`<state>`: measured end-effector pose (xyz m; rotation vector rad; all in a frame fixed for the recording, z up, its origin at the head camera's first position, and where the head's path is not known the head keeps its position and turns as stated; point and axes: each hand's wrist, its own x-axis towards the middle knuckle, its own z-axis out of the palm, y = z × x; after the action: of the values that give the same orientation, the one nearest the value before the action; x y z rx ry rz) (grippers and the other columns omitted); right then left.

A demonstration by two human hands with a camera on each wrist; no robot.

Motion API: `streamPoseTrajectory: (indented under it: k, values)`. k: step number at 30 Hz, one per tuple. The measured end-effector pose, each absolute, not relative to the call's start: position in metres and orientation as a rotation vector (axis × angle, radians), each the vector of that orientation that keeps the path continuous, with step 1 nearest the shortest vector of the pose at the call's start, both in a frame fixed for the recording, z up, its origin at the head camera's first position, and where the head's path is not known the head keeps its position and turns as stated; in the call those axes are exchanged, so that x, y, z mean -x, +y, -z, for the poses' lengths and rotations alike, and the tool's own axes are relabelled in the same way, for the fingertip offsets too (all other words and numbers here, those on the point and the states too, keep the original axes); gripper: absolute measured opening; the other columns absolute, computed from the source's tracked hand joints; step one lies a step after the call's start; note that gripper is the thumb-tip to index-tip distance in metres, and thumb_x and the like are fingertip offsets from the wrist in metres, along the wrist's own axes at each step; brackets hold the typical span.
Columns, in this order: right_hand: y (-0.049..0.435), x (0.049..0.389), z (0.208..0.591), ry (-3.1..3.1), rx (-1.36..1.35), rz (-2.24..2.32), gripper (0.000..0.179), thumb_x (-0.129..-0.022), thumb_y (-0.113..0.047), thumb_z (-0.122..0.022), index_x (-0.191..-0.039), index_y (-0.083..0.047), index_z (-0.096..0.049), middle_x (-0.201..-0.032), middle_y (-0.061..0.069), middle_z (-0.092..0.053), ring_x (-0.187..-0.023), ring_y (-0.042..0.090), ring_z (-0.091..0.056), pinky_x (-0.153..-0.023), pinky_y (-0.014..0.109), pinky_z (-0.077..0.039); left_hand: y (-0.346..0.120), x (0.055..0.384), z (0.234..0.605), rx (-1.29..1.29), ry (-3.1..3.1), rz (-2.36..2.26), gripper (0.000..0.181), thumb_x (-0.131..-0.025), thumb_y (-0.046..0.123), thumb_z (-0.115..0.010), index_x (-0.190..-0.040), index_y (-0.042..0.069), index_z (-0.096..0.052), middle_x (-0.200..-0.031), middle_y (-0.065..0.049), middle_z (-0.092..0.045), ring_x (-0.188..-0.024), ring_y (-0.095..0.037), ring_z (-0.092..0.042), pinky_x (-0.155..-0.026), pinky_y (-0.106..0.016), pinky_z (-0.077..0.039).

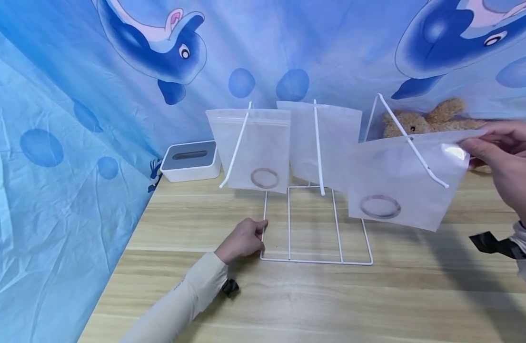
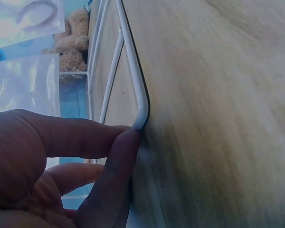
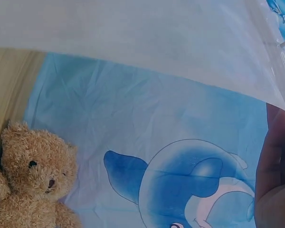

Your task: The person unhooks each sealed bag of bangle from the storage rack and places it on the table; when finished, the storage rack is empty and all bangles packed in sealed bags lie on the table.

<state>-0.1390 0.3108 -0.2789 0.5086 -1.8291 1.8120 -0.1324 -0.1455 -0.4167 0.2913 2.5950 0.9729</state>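
A white wire rack (image 1: 317, 261) stands on the table with three slanted prongs. My left hand (image 1: 243, 239) pinches the left side of its base between thumb and fingers; the left wrist view shows the fingertips at a bent corner of the wire. Over at the right, my right hand (image 1: 509, 166) pinches the top right corner of a translucent zip bag (image 1: 417, 205), which sits tilted on the right prong. A ring-shaped item (image 1: 380, 206) lies inside it. Another bag (image 1: 256, 147), also holding a ring, hangs from the left prong, and a third bag (image 1: 337, 138) from the middle one.
A white tissue box with a grey top (image 1: 190, 162) stands at the back left. Behind the right bag sits a brown teddy bear (image 3: 40, 175). A blue cloth with dolphins (image 1: 263, 47) hangs behind the wooden table (image 1: 322, 305).
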Motion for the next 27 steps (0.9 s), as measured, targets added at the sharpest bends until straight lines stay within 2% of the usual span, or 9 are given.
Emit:
streamPoseTrajectory:
  k: [4,7,11,14,18,19,21,25,27]
  values:
    - [0.312,0.135,0.283,-1.741,-0.571,-1.908,0.011,-0.092,0.010,-0.063,-0.102,0.013,-0.067,-0.091,0.005,-0.074,-0.072,0.009,-0.068,-0.061,0.011,-0.051,-0.144,0.133,0.416,-0.324,2.626,-0.935,0.052,-0.064,-0.015,-0.072,-0.114,-0.002,-0.070,-0.072,0.000,-0.048,-0.061,-0.012,-0.048,-0.052,-0.024,-0.044]
    - [0.312,0.131,0.286,-1.709,-0.565,-1.936,0.012,-0.091,0.009,-0.065,-0.101,0.012,-0.067,-0.091,0.006,-0.074,-0.071,0.009,-0.068,-0.061,0.012,-0.051,-0.143,0.134,0.416,-0.331,2.610,-0.927,0.037,-0.065,-0.015,-0.071,-0.099,-0.001,-0.067,-0.071,0.001,-0.047,-0.059,-0.011,-0.049,-0.052,-0.024,-0.044]
    - [0.310,0.127,0.288,-1.683,-0.542,-1.954,0.013,-0.090,0.006,-0.067,-0.101,0.011,-0.068,-0.091,0.006,-0.074,-0.070,0.009,-0.068,-0.060,0.012,-0.051,-0.142,0.135,0.417,-0.299,2.596,-0.937,0.042,-0.065,-0.015,-0.070,-0.105,-0.001,-0.068,-0.075,-0.001,-0.049,-0.057,-0.012,-0.050,-0.052,-0.024,-0.044]
    - [0.309,0.124,0.290,-1.681,-0.537,-1.949,0.013,-0.090,0.006,-0.066,-0.103,0.010,-0.068,-0.092,0.006,-0.074,-0.071,0.009,-0.069,-0.061,0.012,-0.052,-0.141,0.135,0.417,-0.293,2.621,-0.929,0.044,-0.065,-0.014,-0.069,-0.107,-0.002,-0.069,-0.081,-0.008,-0.053,-0.058,-0.012,-0.049,-0.052,-0.024,-0.044]
    - [0.307,0.118,0.294,-1.631,-0.552,-1.989,0.016,-0.088,0.005,-0.070,-0.102,0.011,-0.067,-0.091,0.008,-0.074,-0.070,0.010,-0.069,-0.060,0.012,-0.052,-0.141,0.133,0.418,-0.272,2.627,-0.947,0.058,-0.065,-0.015,-0.068,-0.123,-0.005,-0.068,-0.105,-0.020,-0.065,-0.056,-0.012,-0.047,-0.050,-0.024,-0.043]
    - [0.306,0.117,0.295,-1.618,-0.550,-2.001,0.017,-0.087,0.004,-0.071,-0.102,0.012,-0.067,-0.090,0.008,-0.074,-0.069,0.010,-0.069,-0.060,0.013,-0.052,-0.141,0.132,0.419,-0.267,2.627,-0.945,0.061,-0.065,-0.015,-0.068,-0.125,-0.005,-0.067,-0.108,-0.019,-0.066,-0.056,-0.013,-0.046,-0.050,-0.024,-0.043]
    - [0.304,0.114,0.297,-1.611,-0.550,-2.003,0.018,-0.087,0.003,-0.072,-0.102,0.012,-0.067,-0.090,0.008,-0.075,-0.069,0.010,-0.069,-0.060,0.013,-0.052,-0.143,0.131,0.421,-0.251,2.616,-0.955,0.071,-0.065,-0.015,-0.069,-0.134,-0.004,-0.058,-0.106,-0.017,-0.066,-0.057,-0.013,-0.045,-0.050,-0.025,-0.042]
    - [0.305,0.112,0.298,-1.589,-0.596,-1.991,0.017,-0.087,0.005,-0.071,-0.100,0.014,-0.066,-0.089,0.009,-0.075,-0.069,0.011,-0.069,-0.060,0.012,-0.051,-0.146,0.131,0.422,-0.258,2.625,-0.954,0.073,-0.066,-0.015,-0.070,-0.137,-0.005,-0.056,-0.080,-0.005,-0.056,-0.063,-0.013,-0.047,-0.052,-0.024,-0.043]
    - [0.306,0.112,0.298,-1.562,-0.632,-1.986,0.018,-0.087,0.006,-0.071,-0.099,0.017,-0.064,-0.089,0.009,-0.075,-0.069,0.011,-0.069,-0.060,0.012,-0.051,-0.147,0.131,0.422,-0.254,2.627,-0.980,0.072,-0.067,-0.014,-0.071,-0.137,-0.005,-0.056,-0.076,-0.002,-0.054,-0.067,-0.013,-0.049,-0.054,-0.023,-0.044]
